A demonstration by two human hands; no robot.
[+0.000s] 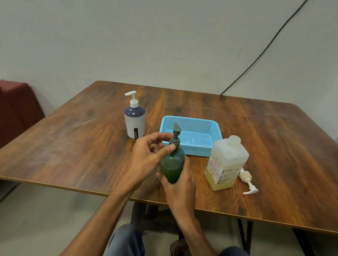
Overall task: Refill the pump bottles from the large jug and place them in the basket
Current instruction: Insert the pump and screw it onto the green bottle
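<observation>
A green pump bottle (171, 165) stands near the table's front edge, part full of green liquid. My right hand (180, 187) grips its lower body from the near side. My left hand (147, 156) pinches the grey pump collar (174, 142) at the bottle's neck with thumb and fingers. Behind the bottle lies the light blue mesh basket (193, 123) with nothing in it. The large translucent jug (225, 164) stands to the right, holding a low level of yellowish liquid. A white and navy pump bottle (134, 118) stands at the back left.
A loose white pump head (247, 180) lies on the wooden table (75, 145) right of the jug. A dark red seat (3, 107) is at the far left. A black cable (276, 37) runs down the wall behind.
</observation>
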